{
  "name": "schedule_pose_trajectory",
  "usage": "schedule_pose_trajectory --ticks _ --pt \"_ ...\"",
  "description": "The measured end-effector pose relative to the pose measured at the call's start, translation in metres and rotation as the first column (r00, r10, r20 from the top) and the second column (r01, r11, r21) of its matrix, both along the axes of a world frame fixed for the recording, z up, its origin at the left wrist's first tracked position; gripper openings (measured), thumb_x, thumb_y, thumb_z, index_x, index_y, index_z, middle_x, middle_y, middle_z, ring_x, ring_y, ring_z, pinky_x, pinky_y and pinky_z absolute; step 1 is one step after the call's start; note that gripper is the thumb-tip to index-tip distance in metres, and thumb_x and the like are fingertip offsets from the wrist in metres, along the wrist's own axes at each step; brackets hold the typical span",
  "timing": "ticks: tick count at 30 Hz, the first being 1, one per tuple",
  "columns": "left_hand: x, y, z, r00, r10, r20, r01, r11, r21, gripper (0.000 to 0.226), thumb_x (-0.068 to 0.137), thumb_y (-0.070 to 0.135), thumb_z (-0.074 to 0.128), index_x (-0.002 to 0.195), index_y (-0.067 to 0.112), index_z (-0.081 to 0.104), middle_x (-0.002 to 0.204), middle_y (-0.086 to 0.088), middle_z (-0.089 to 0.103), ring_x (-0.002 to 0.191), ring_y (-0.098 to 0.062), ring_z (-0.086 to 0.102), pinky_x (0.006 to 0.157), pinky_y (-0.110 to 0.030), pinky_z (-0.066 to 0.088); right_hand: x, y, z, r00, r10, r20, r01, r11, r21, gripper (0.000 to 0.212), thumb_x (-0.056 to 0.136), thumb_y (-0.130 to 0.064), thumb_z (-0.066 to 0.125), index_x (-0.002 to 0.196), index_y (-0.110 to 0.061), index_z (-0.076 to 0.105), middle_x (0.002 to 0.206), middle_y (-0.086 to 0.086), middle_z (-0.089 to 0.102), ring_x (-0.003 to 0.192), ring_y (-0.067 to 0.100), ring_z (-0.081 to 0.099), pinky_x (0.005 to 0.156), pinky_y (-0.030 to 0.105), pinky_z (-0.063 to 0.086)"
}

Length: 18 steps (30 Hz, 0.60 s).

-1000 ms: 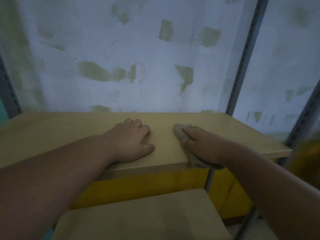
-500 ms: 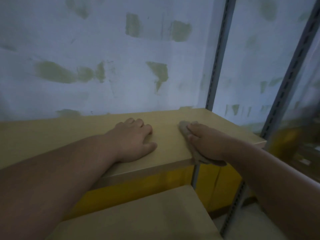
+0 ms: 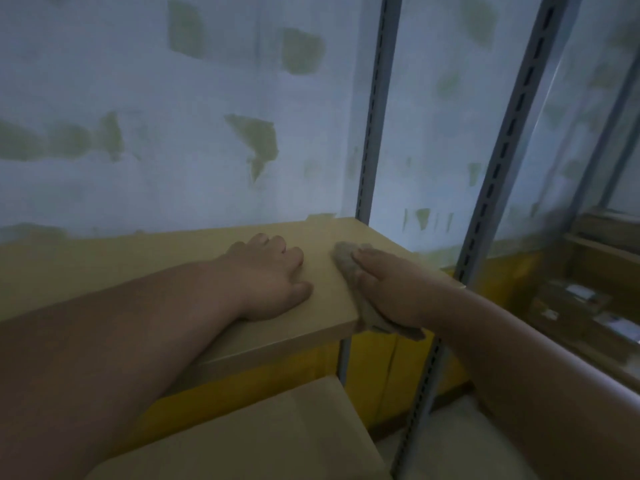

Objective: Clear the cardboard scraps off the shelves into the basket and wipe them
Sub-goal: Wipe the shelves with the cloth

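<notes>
A pale wooden shelf (image 3: 145, 268) runs across the middle of the view. My left hand (image 3: 270, 278) lies flat on it, palm down, fingers loosely curled, holding nothing. My right hand (image 3: 391, 289) presses a grey-brown cloth (image 3: 346, 259) onto the shelf's right end; the cloth's tail hangs over the front corner. No cardboard scraps and no basket are in sight.
A lower shelf (image 3: 263, 441) juts out below. Grey slotted metal uprights (image 3: 377, 109) (image 3: 498, 174) stand at the right. Behind is a white wall with green patches over a yellow base. A dim second rack with boxes (image 3: 588, 306) stands at the far right.
The view has swung to the right, bringing the uprights and the far-right rack into sight. Both hands sit in much the same spots on the shelf, the right hand still on the cloth.
</notes>
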<state>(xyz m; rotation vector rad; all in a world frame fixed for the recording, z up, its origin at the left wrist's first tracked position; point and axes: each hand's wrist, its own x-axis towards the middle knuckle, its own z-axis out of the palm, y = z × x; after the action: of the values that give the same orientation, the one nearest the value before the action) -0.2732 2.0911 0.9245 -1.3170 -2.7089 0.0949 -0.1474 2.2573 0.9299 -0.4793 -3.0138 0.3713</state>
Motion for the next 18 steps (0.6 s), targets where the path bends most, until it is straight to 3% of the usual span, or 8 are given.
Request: schedule_pose_trajectory --ticks 3,8,10,13,18 --pt "0.007 0.018 -0.002 0.997 0.074 0.023 -0.074 0.997 0.026 0.051 0.095 0.060 0.031 0.131 0.025 0.039 0.138 -0.009 0.039 0.127 -0.030 0.035 0.098 -0.048 0.035 -0.025 0.019 0.008 1.000 0.024 0.020 -0.023 0.999 -0.047 0.056 0.104 -0.047 0.023 0.152 -0.019 0.028 0.158 0.006 0.027 0.142 0.025 0.029 0.110 0.033 0.023" --pt "0.008 0.017 -0.008 0.995 0.095 0.018 -0.096 0.989 0.112 0.053 0.091 0.066 0.030 0.128 0.029 0.041 0.132 -0.003 0.043 0.121 -0.026 0.038 0.097 -0.048 0.037 -0.057 0.052 0.006 0.995 -0.099 0.016 0.099 0.995 -0.016 0.056 0.104 -0.045 0.019 0.150 -0.014 0.031 0.155 0.013 0.032 0.140 0.029 0.033 0.113 0.039 0.024" --pt "0.006 0.016 -0.009 0.996 0.084 0.024 -0.086 0.989 0.121 0.053 0.090 0.067 0.030 0.126 0.030 0.042 0.131 -0.003 0.043 0.120 -0.025 0.038 0.097 -0.048 0.037 -0.052 0.052 0.001 0.994 -0.112 0.006 0.111 0.992 0.065 0.050 0.105 -0.036 0.023 0.146 -0.010 0.036 0.146 0.017 0.042 0.132 0.032 0.043 0.108 0.041 0.034" --pt "0.007 0.014 -0.009 0.997 0.069 0.016 -0.071 0.990 0.118 0.055 0.089 0.067 0.029 0.126 0.029 0.042 0.129 -0.002 0.044 0.119 -0.024 0.038 0.098 -0.047 0.038 -0.032 0.052 -0.003 0.978 -0.200 -0.063 0.206 0.973 0.108 0.036 0.102 -0.022 0.033 0.131 -0.009 0.049 0.125 0.016 0.056 0.109 0.032 0.056 0.088 0.040 0.049" --pt "0.007 0.008 -0.010 0.999 -0.039 -0.008 0.040 0.987 0.154 0.047 0.089 0.065 0.031 0.122 0.033 0.045 0.122 0.002 0.046 0.113 -0.019 0.041 0.096 -0.044 0.040 -0.008 0.040 -0.011 0.960 -0.239 -0.147 0.260 0.955 0.141 0.039 0.098 -0.019 0.039 0.135 -0.009 0.045 0.120 0.014 0.054 0.104 0.031 0.056 0.082 0.038 0.051"
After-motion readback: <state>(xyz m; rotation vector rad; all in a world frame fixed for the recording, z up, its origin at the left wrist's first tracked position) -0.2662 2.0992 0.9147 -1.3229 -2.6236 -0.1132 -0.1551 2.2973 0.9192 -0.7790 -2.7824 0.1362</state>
